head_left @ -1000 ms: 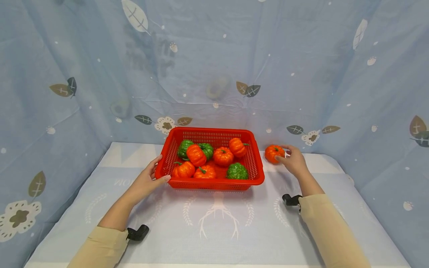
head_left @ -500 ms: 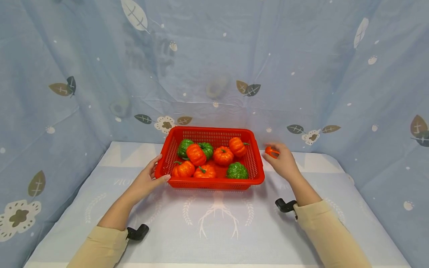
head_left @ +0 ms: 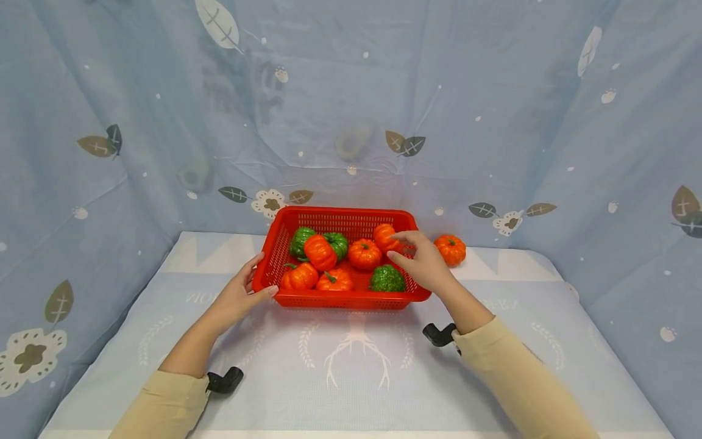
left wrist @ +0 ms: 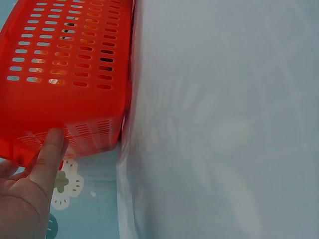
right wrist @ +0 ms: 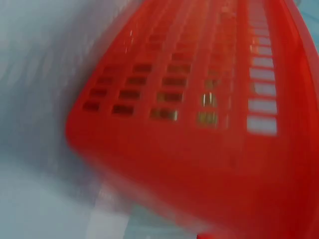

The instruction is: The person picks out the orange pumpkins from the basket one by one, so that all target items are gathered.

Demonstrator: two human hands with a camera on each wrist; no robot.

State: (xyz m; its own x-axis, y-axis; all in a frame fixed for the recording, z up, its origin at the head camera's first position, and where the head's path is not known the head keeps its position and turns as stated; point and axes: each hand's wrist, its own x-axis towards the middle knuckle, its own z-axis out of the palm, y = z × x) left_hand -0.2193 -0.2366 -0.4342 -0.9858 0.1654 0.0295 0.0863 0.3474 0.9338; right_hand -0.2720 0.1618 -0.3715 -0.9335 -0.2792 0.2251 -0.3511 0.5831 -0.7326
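A red slotted plastic basket [head_left: 351, 299] stands on the table with small orange and green pumpkins in it. My left hand [head_left: 239, 301] holds its left front corner, the thumb at the rim; the left wrist view shows one straight finger [left wrist: 49, 158] against the wall. My right hand [head_left: 423, 263] is over the basket's right rim, thumb and fingers spread apart. Its fingertips are beside the orange pumpkin [head_left: 384, 236] in the back right corner, partly covering it; contact cannot be told. Another orange pumpkin [head_left: 451, 250] sits on the table outside, behind my right hand.
A green pumpkin [head_left: 387, 278] lies at the basket's front right, and an orange one [head_left: 364, 254] near its middle. A pale patterned cloth [head_left: 356, 366] covers the table. A blue curtain [head_left: 329, 122] hangs close behind the basket.
My right hand has moved left from the orange pumpkin outside the basket to above the basket's right side. That pumpkin stays on the table. My left hand keeps its place.
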